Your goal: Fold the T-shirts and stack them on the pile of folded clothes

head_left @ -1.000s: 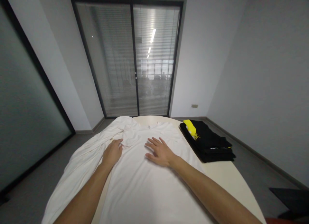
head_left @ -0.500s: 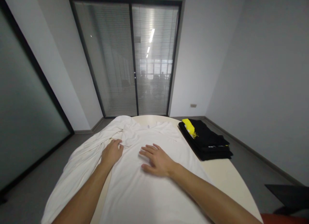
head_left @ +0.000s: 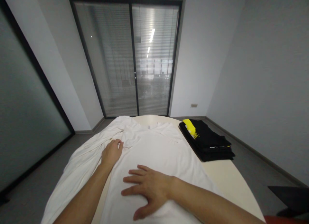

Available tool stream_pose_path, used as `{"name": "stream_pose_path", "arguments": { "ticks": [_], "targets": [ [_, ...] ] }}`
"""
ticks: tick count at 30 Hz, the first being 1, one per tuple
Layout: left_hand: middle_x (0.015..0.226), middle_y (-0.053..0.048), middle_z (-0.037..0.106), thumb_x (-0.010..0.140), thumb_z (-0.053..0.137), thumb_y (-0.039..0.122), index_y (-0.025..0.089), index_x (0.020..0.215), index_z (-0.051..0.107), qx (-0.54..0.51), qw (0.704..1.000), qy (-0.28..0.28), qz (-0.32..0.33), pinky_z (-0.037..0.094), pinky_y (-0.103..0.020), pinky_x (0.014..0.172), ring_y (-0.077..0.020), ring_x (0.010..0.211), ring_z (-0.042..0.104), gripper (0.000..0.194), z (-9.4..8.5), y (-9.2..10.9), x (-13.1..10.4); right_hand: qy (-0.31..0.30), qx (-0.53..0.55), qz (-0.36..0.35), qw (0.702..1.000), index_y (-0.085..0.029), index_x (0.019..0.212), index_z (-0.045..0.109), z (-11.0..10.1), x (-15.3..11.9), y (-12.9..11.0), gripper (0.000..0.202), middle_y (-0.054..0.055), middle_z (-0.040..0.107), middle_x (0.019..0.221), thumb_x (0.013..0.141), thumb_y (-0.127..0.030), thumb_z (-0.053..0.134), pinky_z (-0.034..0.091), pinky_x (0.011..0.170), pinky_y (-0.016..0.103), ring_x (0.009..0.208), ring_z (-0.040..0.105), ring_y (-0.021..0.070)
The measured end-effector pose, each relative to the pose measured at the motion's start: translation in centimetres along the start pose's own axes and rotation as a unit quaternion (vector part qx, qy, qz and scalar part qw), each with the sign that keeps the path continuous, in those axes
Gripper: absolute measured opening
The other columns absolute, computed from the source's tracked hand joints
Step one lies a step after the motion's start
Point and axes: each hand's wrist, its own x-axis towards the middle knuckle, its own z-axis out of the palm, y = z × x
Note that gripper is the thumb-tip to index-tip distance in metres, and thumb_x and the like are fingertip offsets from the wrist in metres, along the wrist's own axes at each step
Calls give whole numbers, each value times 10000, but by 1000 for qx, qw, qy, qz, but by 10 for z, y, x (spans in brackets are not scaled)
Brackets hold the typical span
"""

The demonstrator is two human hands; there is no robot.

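Observation:
A white shirt (head_left: pixel 164 153) lies spread out on the pale round table (head_left: pixel 231 175), its collar at the far edge. My right hand (head_left: pixel 149 188) rests on the lower middle of the shirt, palm down with its fingers spread. At the shirt's left side, near the sleeve, my left hand (head_left: pixel 112 153) has its thumb and fingertips brought together on the fabric. More white cloth (head_left: pixel 84 159) lies bunched in folds to the left of my left hand, hanging over the table's edge.
A stack of folded black clothes (head_left: pixel 207 140) sits at the table's right side, with a bright yellow item (head_left: pixel 190 126) on top. Beyond the table are a glass door with blinds (head_left: pixel 154 72) and white walls. A dark object (head_left: pixel 289 196) stands at lower right.
My right hand has moved down the shirt, nearer to me and a little left, and its fingers are spread wider. The left hand has stayed in nearly the same place.

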Motion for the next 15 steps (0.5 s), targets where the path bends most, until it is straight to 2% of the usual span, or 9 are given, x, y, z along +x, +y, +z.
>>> {"name": "stream_pose_path", "arguments": {
  "ticks": [6,8,11,13,15],
  "targets": [
    [1019,-94,679,911,498,264,198,1085,614,-38,999,18,8,486,-330,812,-251,942,657,220,5,-1,2,2,22,43,999,-336,1527,354,5,-2,6,781,59,295,1612,842,-534,671,74,1216,538,1509,179,303],
    [1028,-86,671,908,495,241,197,1115,598,-61,998,23,10,488,-318,829,-237,959,655,235,7,0,3,9,24,41,999,-328,1503,397,4,0,9,732,59,356,1587,852,-536,658,137,1213,504,1489,250,291],
    [1051,-78,661,896,506,221,205,1122,584,-126,992,27,6,492,-314,841,-226,980,648,240,11,0,6,44,-7,53,998,-268,1414,512,-7,12,21,585,87,543,1445,882,-478,635,324,1130,417,1347,474,264],
    [1049,-70,662,884,522,212,211,1102,582,-163,986,28,3,498,-310,838,-221,974,649,226,14,0,8,74,-63,97,990,-214,1329,583,-19,24,34,468,113,643,1297,890,-373,620,399,1044,404,1213,568,268],
    [1040,-64,668,873,537,208,213,1084,577,-178,984,29,-1,505,-302,828,-212,956,655,215,17,-1,10,111,-115,158,974,-179,1258,625,-33,39,53,379,126,681,1196,892,-260,571,425,990,408,1139,594,276]
  ]
}}
